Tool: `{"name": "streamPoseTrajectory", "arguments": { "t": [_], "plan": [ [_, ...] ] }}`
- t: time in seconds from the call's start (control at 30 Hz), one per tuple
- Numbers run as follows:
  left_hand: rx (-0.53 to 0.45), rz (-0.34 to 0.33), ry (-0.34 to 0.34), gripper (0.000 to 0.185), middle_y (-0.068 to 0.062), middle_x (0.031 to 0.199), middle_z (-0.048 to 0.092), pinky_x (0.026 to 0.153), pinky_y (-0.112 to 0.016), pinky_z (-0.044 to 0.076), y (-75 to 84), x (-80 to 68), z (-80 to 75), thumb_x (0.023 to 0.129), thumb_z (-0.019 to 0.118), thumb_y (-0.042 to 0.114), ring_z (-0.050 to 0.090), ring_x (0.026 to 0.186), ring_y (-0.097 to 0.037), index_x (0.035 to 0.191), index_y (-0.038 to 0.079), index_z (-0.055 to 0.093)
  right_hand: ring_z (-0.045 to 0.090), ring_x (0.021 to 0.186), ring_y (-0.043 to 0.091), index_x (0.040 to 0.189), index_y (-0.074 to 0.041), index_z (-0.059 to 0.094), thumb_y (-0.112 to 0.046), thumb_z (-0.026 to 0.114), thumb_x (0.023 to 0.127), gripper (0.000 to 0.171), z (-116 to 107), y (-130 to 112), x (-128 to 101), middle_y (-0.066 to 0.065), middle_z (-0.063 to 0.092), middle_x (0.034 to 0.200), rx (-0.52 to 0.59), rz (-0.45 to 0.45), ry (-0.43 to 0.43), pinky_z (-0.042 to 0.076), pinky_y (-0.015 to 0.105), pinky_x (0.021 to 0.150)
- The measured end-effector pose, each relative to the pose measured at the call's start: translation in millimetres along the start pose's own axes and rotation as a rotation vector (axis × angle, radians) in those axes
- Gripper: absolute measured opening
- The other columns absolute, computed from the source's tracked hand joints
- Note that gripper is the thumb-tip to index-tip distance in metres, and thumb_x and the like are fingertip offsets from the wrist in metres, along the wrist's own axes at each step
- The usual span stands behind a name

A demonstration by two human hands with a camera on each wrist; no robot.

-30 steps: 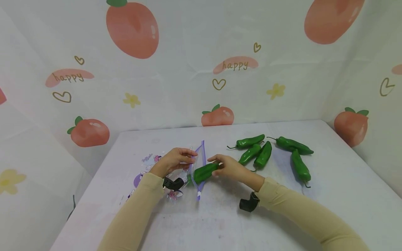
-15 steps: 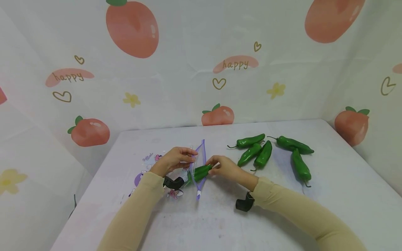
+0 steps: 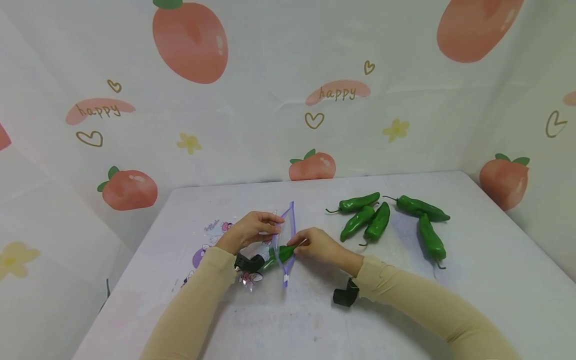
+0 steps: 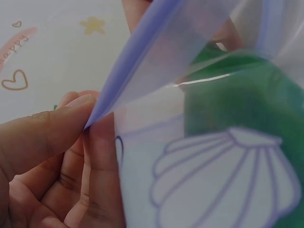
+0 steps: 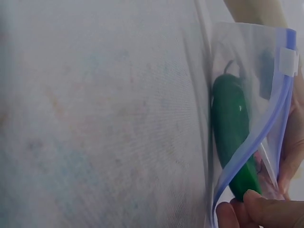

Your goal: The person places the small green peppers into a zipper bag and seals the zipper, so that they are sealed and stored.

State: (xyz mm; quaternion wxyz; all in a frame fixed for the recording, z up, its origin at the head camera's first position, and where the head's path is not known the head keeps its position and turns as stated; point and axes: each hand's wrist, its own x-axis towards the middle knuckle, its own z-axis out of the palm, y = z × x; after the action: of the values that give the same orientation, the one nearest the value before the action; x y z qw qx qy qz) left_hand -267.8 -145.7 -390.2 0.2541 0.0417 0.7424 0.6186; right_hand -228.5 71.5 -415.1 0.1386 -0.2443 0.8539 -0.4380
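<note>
In the head view my left hand point(image 3: 252, 231) pinches the purple-edged mouth of a clear zip bag point(image 3: 293, 220) between thumb and fingers, and the mouth gapes. The left wrist view shows the thumb and fingers on the purple strip point(image 4: 133, 61), beside a printed shell. A green pepper point(image 3: 283, 253) lies mostly inside the bag, stem end inward. My right hand point(image 3: 325, 247) pinches its tip at the opening. In the right wrist view the pepper point(image 5: 231, 114) shows through the plastic, near the bag's white slider point(image 5: 289, 61).
Several green peppers lie on the white table at the back right, among them one pepper point(image 3: 359, 203) at the far side and another pepper point(image 3: 430, 239) further right. A printed cloth point(image 3: 252, 125) hangs behind the table. Black devices point(image 3: 345, 295) sit at both wrists.
My right hand has moved left and slightly down, and the pepper has slid deeper into the bag. The left hand has stayed at the bag's edge.
</note>
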Motion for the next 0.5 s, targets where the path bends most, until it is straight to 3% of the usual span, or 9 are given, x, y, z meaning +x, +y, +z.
{"name": "streamPoseTrajectory", "arguments": {
  "t": [0.23, 0.5],
  "plan": [
    [0.007, -0.002, 0.011, 0.035, 0.001, 0.085, 0.057, 0.070, -0.023, 0.052, 1.4, -0.5, 0.5, 0.087, 0.065, -0.003, 0.053, 0.077, -0.012, 0.121, -0.008, 0.060, 0.067, 0.095, 0.017, 0.104, -0.001, 0.073, -0.001, 0.067, 0.088, 0.017, 1.3, -2.0, 0.7, 0.009, 0.073, 0.103, -0.003, -0.004, -0.013, 0.054, 0.027, 0.080],
    [0.002, -0.006, 0.010, 0.033, 0.002, 0.084, 0.058, 0.069, -0.022, 0.052, 1.9, 0.6, 0.8, 0.087, 0.066, -0.003, 0.053, 0.076, -0.011, 0.120, -0.007, 0.062, 0.064, 0.088, 0.009, 0.101, -0.001, 0.074, -0.002, 0.069, 0.087, 0.015, 2.3, -2.3, 1.5, 0.008, 0.074, 0.099, -0.020, -0.005, -0.028, 0.052, 0.023, 0.077]
  ]
}}
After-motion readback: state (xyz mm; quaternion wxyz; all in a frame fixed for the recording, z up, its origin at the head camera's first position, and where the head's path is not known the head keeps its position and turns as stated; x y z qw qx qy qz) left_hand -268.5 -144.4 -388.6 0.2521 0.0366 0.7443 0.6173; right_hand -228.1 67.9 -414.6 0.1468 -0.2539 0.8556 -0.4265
